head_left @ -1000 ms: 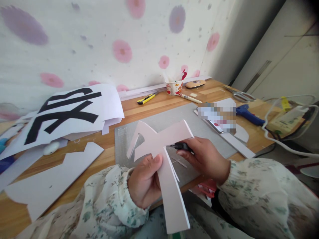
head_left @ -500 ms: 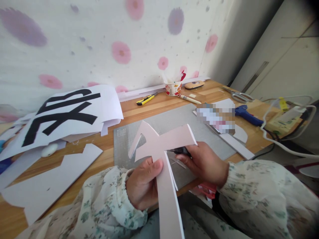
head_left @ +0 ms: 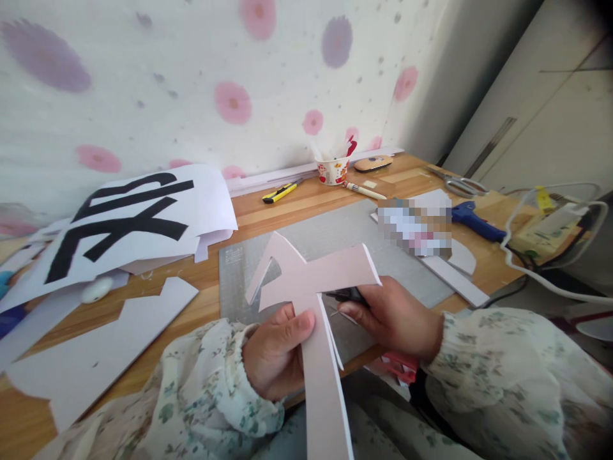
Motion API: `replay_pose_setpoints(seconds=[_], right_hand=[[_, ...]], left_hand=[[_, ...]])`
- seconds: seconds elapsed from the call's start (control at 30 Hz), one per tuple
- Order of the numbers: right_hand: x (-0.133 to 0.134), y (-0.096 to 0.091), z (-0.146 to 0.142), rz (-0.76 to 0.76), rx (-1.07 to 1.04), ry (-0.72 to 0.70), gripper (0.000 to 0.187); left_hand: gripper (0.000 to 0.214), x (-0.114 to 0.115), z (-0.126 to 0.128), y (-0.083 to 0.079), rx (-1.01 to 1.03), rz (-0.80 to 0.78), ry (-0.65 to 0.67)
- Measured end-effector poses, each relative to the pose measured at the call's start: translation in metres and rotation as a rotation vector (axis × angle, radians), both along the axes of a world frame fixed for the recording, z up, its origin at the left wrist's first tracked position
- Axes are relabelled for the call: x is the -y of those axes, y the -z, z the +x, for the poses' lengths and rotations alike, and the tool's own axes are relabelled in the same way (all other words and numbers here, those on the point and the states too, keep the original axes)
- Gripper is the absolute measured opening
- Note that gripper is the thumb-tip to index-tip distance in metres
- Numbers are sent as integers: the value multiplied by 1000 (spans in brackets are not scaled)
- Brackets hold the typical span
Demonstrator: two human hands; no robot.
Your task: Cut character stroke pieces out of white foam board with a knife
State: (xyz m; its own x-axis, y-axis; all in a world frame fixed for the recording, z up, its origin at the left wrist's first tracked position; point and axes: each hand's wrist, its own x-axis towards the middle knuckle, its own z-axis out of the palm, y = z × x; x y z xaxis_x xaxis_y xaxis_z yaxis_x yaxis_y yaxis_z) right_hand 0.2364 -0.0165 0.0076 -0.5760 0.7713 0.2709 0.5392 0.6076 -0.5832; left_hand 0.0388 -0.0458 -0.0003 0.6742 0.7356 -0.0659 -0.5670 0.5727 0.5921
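A white foam board cutout, shaped with several arms and a long stem, is held up over the grey cutting mat. My left hand grips it at the stem, thumb on the front face, fingers behind. My right hand is closed around a dark craft knife, whose tip lies by the inner corner between the stem and the right arm. The blade is partly hidden under that arm. A thin sliver hangs loose along the stem's right edge.
Left are a sheet with black strokes and a board offcut. Behind lie a yellow utility knife and a paper cup. To the right are a blue glue gun, scissors and a white cable.
The knife has shifted slightly, and less of its tip shows beneath the cutout's right arm. The cutout has tilted a little; my left hand keeps its grip.
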Motion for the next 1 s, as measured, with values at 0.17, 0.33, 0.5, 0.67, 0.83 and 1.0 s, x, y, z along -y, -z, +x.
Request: replay_pose_setpoints(seconds=[0.17,0.33,0.5,0.67,0.83,1.0], right_hand=[[2,-2,0,-34,-7,-18,36],[6,2,-3,89,-96,50,29],[15,0,-2,255,-209,75,18],[18,-3,9,272,-184,-27,37],[23,0,14,284,-135,-139,43],[29,1,9,289,-122,-136,44]], left_hand=[[26,0,-1,2,23,-5,11],[27,0,1,1,8,-11,-19],[32,-2,1,2,-58,19,-91],[30,-4,-1,0,-36,34,-84],[34,-5,-1,-3,-53,32,-71],[37,-4,0,0,-70,38,-85]])
